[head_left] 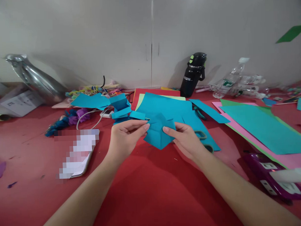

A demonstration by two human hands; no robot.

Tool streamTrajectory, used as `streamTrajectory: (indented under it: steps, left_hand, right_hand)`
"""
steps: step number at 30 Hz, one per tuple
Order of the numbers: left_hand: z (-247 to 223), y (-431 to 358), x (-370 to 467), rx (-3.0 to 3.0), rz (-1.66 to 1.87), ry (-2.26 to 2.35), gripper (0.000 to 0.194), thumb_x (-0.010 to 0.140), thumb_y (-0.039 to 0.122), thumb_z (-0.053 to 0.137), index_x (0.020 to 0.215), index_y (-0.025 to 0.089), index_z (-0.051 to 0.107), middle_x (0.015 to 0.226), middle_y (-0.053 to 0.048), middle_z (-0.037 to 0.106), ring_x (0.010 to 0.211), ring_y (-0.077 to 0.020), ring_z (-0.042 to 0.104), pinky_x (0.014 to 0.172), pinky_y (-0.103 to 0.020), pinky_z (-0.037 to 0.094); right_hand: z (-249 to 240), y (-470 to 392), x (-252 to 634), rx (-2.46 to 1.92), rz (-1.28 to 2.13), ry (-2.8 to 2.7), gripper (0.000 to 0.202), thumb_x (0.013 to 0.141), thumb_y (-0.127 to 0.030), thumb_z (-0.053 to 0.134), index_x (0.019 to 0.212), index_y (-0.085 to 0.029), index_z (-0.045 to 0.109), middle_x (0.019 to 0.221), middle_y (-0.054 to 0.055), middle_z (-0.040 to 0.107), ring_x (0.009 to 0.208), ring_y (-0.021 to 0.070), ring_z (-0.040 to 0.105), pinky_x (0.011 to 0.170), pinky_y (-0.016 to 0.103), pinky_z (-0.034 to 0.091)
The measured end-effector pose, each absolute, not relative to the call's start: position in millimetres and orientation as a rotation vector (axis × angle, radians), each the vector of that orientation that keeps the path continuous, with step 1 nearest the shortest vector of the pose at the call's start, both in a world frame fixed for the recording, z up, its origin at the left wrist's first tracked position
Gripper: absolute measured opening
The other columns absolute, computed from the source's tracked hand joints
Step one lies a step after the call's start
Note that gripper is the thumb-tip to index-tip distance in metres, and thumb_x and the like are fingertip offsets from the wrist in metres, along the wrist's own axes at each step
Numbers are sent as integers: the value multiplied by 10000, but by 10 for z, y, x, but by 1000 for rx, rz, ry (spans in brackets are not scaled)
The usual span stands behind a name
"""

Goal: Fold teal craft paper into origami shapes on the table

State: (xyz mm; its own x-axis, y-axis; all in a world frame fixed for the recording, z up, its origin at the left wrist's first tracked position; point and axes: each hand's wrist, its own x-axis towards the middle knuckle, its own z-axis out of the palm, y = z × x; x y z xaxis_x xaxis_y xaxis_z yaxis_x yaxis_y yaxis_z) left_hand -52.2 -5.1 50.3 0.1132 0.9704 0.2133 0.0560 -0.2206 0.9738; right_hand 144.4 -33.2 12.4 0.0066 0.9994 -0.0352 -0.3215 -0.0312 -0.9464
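Note:
A small piece of folded blue paper (159, 134) is held up over the red table, with creases and a pointed lower corner showing. My left hand (128, 135) pinches its left edge between thumb and fingers. On the opposite edge my right hand (184, 135) grips it the same way, thumb on the near face. Behind it lie larger blue sheets (165, 104). The handles of a pair of scissors (200, 135) show beside my right wrist, partly hidden. Cut and folded blue pieces (120, 107) are heaped beyond my left hand.
A phone (81, 155) lies at left near a cable (88, 116). Coloured sheets (267, 128) and a purple device (273, 178) occupy the right. Along the back stand a black bottle (192, 77), a clear plastic bottle (229, 80) and a silver jug (38, 79).

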Motion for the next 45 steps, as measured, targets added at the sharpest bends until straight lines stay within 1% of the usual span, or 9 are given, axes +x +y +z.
streamTrajectory:
  steps: [9,17,22,25,28,31,33,35,45]
  left_hand:
    - [454,14,-533,1212,1101,1051,316,717,334,875,1000,213,802,848,-18,803,763,-158,756,731,-231,652]
    - [482,67,-616,1373,960,1086,259,697,340,873,876,168,796,777,-48,787,738,-204,759,728,-309,659]
    - [470,77,-651,1453,762,1013,203,741,370,830,784,188,750,711,-23,745,710,-200,743,709,-327,645]
    - [468,64,-652,1558,677,919,290,810,404,757,635,194,660,628,9,656,647,-165,690,677,-310,616]
    - [457,54,-635,1641,683,915,341,823,438,739,610,194,634,621,7,635,643,-170,669,638,-301,587]
    - [434,42,-594,1629,694,908,239,792,432,779,776,199,731,791,-24,741,777,-211,724,713,-325,609]
    - [415,30,-560,1575,692,885,272,777,423,798,941,210,759,952,-50,780,889,-241,743,780,-356,624]
    - [399,21,-535,1525,697,876,304,772,423,802,981,207,756,1002,-67,787,924,-262,749,795,-381,635]
    - [465,55,-627,1487,778,1021,259,722,400,839,762,177,713,756,-43,756,701,-213,740,662,-335,651]
  right_hand:
    - [151,-332,1507,-1134,1120,-1005,304,692,-457,854,746,-202,698,704,1,647,645,165,589,581,334,548]
    - [193,-305,1586,-1122,1192,-1075,298,727,-431,843,700,-207,647,704,-13,604,633,141,538,614,333,524]
    - [187,-299,1616,-1134,1207,-1159,276,724,-450,840,757,-212,705,767,13,669,676,169,579,652,357,534]
    - [223,-320,1626,-1153,1215,-1217,269,740,-459,827,800,-214,734,816,31,708,720,187,613,676,365,547]
    - [262,-346,1618,-1153,1205,-1242,246,744,-442,827,779,-218,731,792,17,708,709,177,614,664,344,547]
    - [270,-362,1583,-1147,1199,-1263,233,743,-430,829,754,-221,727,750,-2,698,672,159,604,623,314,529]
    - [257,-368,1550,-1134,1203,-1275,227,748,-432,825,772,-224,737,757,-1,708,675,161,613,622,312,528]
    - [240,-371,1522,-1124,1219,-1277,228,748,-434,824,819,-229,755,809,11,731,715,176,639,656,328,543]
    - [229,-334,1579,-1145,1149,-1238,243,743,-437,826,739,-221,715,718,-6,659,635,151,551,602,320,499]
